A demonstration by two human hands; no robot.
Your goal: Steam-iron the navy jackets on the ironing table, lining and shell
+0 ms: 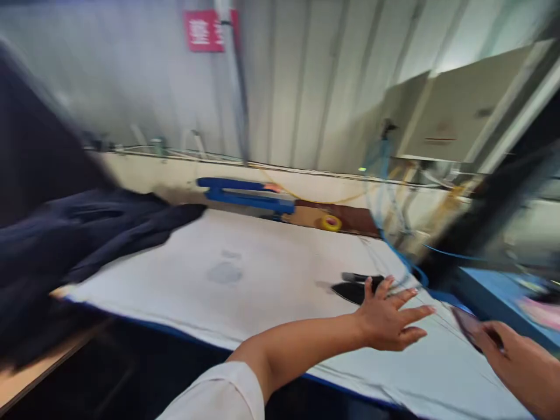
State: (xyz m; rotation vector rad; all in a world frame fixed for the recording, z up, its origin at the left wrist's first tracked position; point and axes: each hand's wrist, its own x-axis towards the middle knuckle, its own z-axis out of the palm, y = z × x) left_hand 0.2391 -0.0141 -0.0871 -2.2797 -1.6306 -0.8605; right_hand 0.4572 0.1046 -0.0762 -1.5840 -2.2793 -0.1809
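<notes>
My left hand (pixel 391 321) reaches across the white cloth-covered board (pixel 271 268), its fingers spread and nothing in them. Just behind it on the board is a black steam iron (pixel 347 290) with a pointed tip and a dark handle. The hand hides the rear of the iron, and whether the two touch I cannot tell. At the right edge, my right hand (pixel 518 359) is closed on a thin, flat, dark piece (pixel 467 326), which is blurred. What it is I cannot make out.
Dark cloth (pixel 100 224) lies heaped over the board's left end. At the back edge are a blue arm-shaped stand (pixel 249 195) and a yellow tape roll (pixel 331 222). A blue hose (pixel 405 259) hangs at the right, near a blue box (pixel 503 297).
</notes>
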